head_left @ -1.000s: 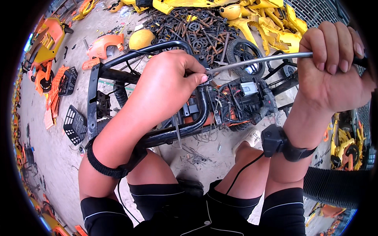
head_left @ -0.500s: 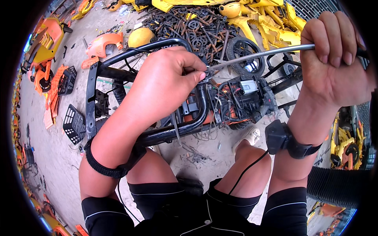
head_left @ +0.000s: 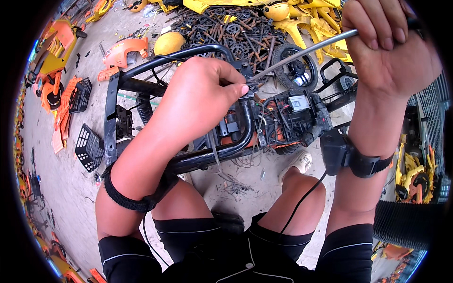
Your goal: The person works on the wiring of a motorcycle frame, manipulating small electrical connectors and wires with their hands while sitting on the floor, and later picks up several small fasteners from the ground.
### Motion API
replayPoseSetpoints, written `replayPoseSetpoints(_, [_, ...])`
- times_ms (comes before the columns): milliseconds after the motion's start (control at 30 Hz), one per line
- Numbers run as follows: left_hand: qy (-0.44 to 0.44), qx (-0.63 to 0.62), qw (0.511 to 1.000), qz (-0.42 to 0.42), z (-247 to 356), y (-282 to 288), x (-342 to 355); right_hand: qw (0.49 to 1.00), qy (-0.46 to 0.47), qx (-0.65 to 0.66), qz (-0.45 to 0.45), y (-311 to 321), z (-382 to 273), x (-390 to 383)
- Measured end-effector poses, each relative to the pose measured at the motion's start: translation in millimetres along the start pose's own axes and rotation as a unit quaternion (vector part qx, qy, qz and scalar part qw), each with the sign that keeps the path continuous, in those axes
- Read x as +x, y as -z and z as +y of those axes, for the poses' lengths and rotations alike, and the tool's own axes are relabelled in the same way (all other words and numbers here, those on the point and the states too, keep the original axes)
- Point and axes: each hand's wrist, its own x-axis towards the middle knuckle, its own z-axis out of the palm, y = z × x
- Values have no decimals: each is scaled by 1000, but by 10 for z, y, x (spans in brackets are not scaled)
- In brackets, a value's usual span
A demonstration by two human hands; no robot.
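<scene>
Over a black tubular scooter frame (head_left: pixel 188 158), my left hand (head_left: pixel 200 89) is closed in a pinch at its upper corner. What lies between the thumb and forefinger is too small to make out. My right hand (head_left: pixel 387 56) is raised at the upper right, its fingers wrapped round the dark handle end of a long screwdriver (head_left: pixel 309 50). The straight grey shaft slants down to the left, and its tip meets the frame's bracket right beside my left fingertips. The handle is mostly hidden by my fingers.
Wiring and a silver box (head_left: pixel 298 104) sit on the frame's right part. Behind lie a heap of rusty metal parts (head_left: pixel 226 40), a wheel (head_left: pixel 283 70) and yellow panels (head_left: pixel 325 23). A black crate (head_left: pixel 89 147) and orange panels (head_left: pixel 125 52) are to the left.
My right hand has moved up and a little left, so the screwdriver's shaft slants more steeply. My left hand keeps its pinch at the same spot.
</scene>
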Motion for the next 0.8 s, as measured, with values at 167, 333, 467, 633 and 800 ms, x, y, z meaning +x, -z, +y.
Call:
replayPoseSetpoints(167, [-58, -38, 997, 26, -198, 106, -90, 999, -5, 3, -43, -211, 26, 111])
replayPoseSetpoints(333, [-139, -50, 987, 69, -237, -83, -41, 998, 47, 12, 51, -68, -362, -471])
replayPoseSetpoints(467, [-149, -97, 983, 42, -210, -41, -9, 990, 84, -61, 92, -67, -214, -759])
replayPoseSetpoints(633, [-172, -112, 979, 15, -227, 45, -141, 907, -89, -249, 328, -382, 212, -1149])
replayPoseSetpoints(800, [-278, -8, 955, 99, 47, 5, -271, 875, -162, -445, 98, -395, 429, -1395])
